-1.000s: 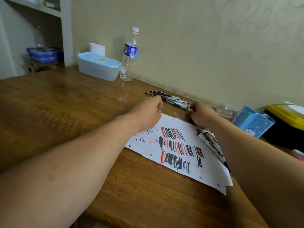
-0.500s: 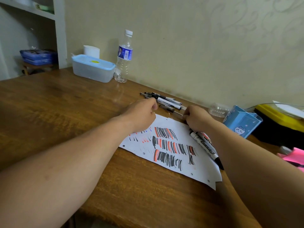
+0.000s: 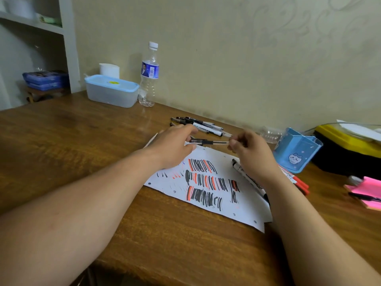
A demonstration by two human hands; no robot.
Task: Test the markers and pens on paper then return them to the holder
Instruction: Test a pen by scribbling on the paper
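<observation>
Both hands grip one clear-barrelled pen, held level just above the far edge of the paper. Left hand has thumb and fingers closed on the dark end of the barrel; right hand pinches the opposite end between thumb and forefinger. Whether a cap is seated on either end cannot be told, as the fingers cover both ends.

Judgement: the step in hand is readying this pen for a test stroke, by uncapping it or turning it tip-down. To do it well, pull straight along the barrel, not at an angle, and keep any cap in the left hand so it is not lost among the loose pens lying behind, near the wall edge of the bench.

The paper is already crowded with black and red strokes across its middle. Bare space remains along its near edge and far right corner; the stroke is best placed there so the result reads clearly.

A black marker lies on the paper's right side, partly under the right wrist, with red markers just beyond it. The blue holder stands near the right hand toward the wall, and no pens are seen in it. Returns appear not yet begun.
</observation>
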